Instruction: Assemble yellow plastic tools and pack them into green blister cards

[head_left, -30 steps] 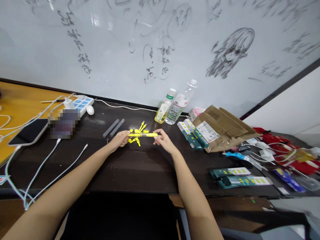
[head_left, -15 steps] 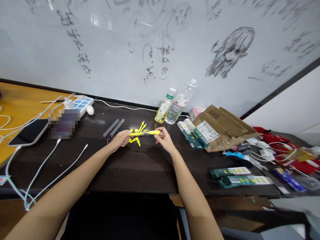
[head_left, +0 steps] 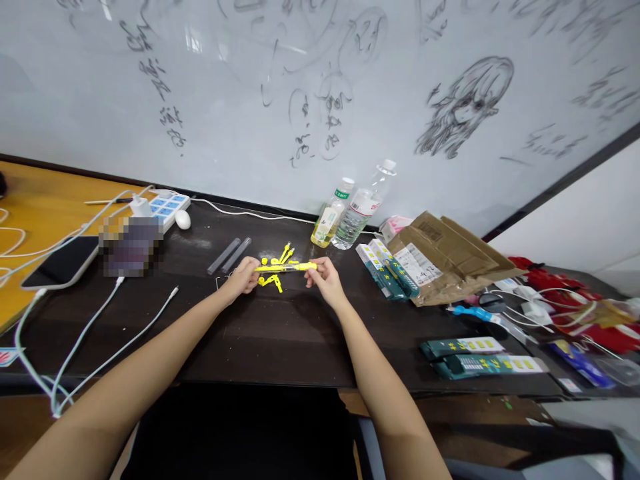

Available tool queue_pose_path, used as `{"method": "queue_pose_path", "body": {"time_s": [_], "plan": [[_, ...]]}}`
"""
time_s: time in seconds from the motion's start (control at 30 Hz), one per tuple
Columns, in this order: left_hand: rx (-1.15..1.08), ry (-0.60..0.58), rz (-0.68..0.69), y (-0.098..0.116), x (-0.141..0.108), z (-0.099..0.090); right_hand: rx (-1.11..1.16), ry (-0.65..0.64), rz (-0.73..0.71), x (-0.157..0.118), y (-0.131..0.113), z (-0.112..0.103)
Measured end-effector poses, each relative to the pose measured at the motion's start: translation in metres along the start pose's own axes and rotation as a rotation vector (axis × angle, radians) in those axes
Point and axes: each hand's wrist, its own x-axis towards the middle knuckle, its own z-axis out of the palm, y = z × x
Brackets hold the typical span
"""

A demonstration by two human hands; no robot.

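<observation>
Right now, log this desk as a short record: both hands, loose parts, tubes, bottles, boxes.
Left hand: holds one end of a yellow-and-clear rod
Right hand: holds the rod's other end
Loose yellow parts: on the desk, near the rod
Tubes: two, clear, side by side, left of the parts
Bottles: two, standing near the whiteboard
Boxes: four, narrow, in two pairs at the right

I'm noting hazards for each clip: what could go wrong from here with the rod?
If the left hand or right hand slips, the rod could drop among the yellow parts and perhaps scatter them. The clear tubes, lying close to the left hand, might roll if bumped.
</observation>
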Motion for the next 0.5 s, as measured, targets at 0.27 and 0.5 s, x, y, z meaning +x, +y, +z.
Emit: {"method": "queue_pose_path", "body": {"time_s": [0.27, 0.5], "plan": [[-0.048, -0.018, 0.011, 0.0, -0.0012, 0.0024, 0.017, 0.025, -0.008, -0.0007, 0.0035, 0.0049], [-0.079, -0.031, 0.034, -0.0024, 0.0008, -0.0006, 0.053, -0.018, 0.058, -0.002, -0.0029, 0.0028]]}}
